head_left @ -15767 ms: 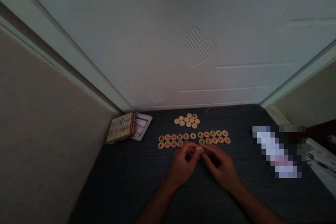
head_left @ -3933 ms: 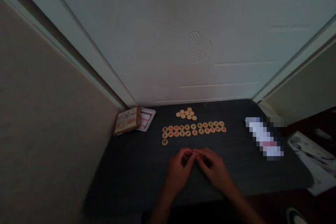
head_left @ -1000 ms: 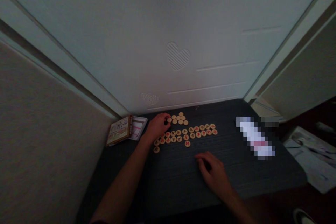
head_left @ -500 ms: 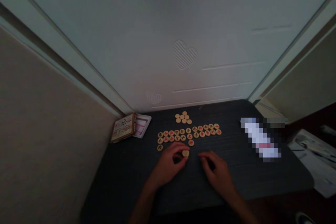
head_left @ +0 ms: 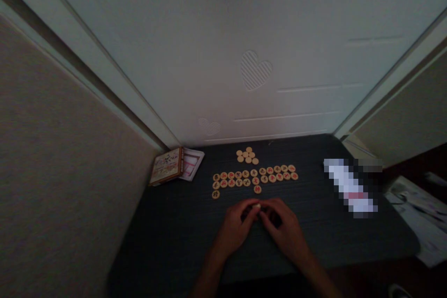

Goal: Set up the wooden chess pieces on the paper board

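A pale round Chinese chess piece [head_left: 257,206] sits between the fingertips of both hands, mostly hidden by them. My left hand [head_left: 234,226] pinches it from the left. From the other side my right hand [head_left: 287,227] is closed, thumb and fingers meeting at the same piece. Just beyond my hands, more wooden pieces with red or dark characters lie flat in rows; the nearest is a red-marked piece [head_left: 257,189]. A dark-marked piece [head_left: 215,194] lies below the left end. Farther back is a cluster of blank-side-up pieces [head_left: 248,154].
The dark table [head_left: 167,237] meets a white panel [head_left: 216,56] with heart reliefs at the back. A decorated box [head_left: 166,166] leans over a white-and-pink item [head_left: 192,164] at the left. A blurred-out bright object [head_left: 349,186] lies at the right, with papers [head_left: 415,223] beyond the edge.
My right hand has moved in to meet the left, and its fingers now touch the piece. The left hand has shifted slightly right and nearer me with it. The view has shifted slightly.
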Tool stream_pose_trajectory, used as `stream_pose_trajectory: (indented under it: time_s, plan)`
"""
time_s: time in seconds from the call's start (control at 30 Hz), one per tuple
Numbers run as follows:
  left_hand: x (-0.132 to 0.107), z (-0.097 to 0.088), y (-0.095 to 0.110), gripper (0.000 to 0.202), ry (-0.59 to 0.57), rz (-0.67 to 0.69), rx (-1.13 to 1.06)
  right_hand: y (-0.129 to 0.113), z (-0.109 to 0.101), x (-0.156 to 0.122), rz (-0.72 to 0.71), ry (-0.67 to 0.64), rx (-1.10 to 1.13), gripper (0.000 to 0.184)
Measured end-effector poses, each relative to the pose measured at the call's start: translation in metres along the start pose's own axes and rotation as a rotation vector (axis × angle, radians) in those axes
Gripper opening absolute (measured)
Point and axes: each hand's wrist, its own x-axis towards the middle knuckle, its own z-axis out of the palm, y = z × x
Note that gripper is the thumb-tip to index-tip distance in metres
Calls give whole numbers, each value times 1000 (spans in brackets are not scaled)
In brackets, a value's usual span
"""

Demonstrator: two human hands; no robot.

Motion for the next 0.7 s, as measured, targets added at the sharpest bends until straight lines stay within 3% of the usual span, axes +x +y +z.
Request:
stream_pose_trajectory:
  time_s: [0.7]
  plan:
    - [-1, 0, 3, 25, -39, -13, -162, -1, 2, 1, -13, -35, -17, 32]
